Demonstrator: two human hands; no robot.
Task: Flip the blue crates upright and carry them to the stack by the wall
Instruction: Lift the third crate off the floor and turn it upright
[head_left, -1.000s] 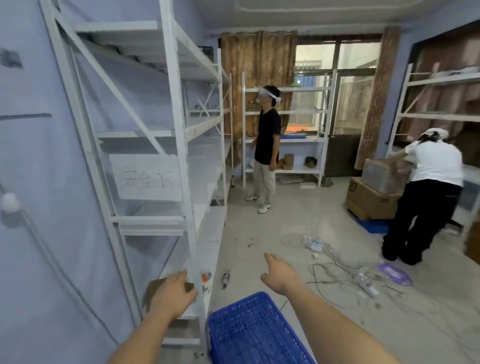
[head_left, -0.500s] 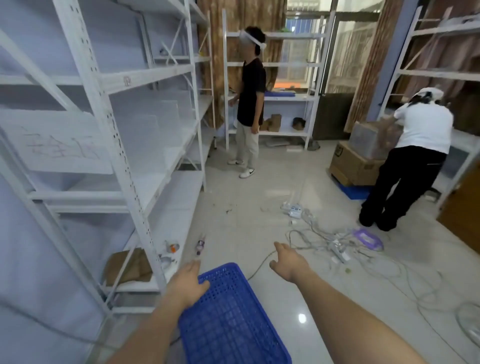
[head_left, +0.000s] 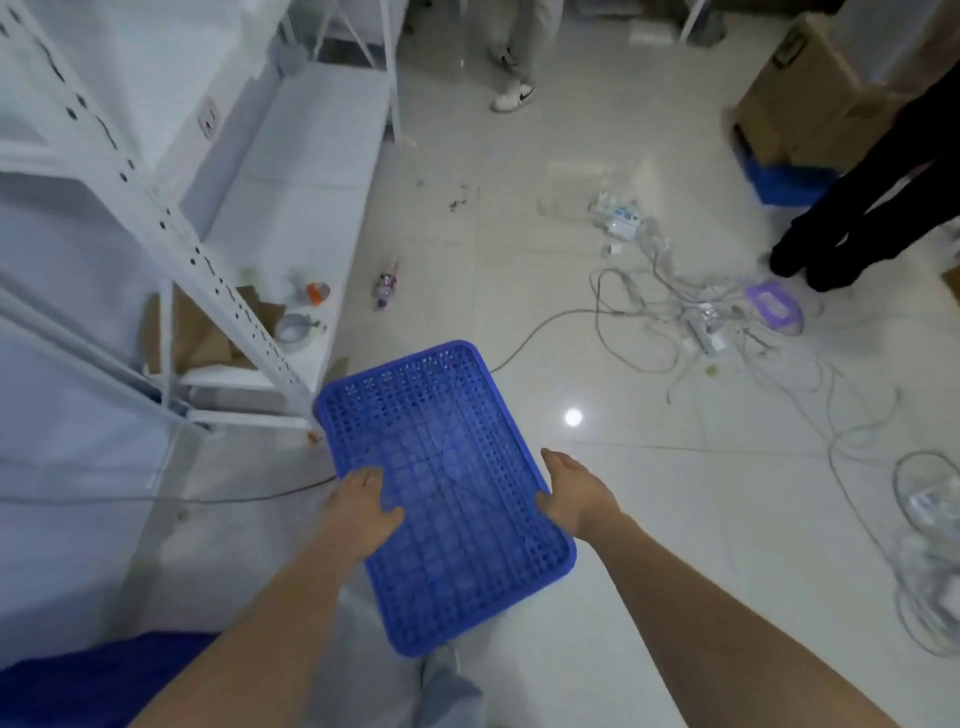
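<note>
A blue perforated crate (head_left: 447, 447) lies upside down on the pale tiled floor, its flat base facing up, right beside the foot of a white shelf rack (head_left: 208, 270). My left hand (head_left: 358, 509) rests palm down on the near left part of the base, fingers spread. My right hand (head_left: 576, 499) lies against the crate's right edge with the thumb on top. Neither hand is curled around the rim. A blurred blue shape (head_left: 78, 686) fills the bottom left corner; I cannot tell what it is.
Tangled cables and power strips (head_left: 701, 312) sprawl over the floor to the right. One person in black trousers (head_left: 857, 208) stands by cardboard boxes (head_left: 795, 93); another person's shoes (head_left: 511, 96) show at the top. A small bottle (head_left: 385, 283) lies ahead.
My view has tipped down from the room to the floor. Both hands have come down from the air onto the overturned crate, left on its base, right at its edge.
</note>
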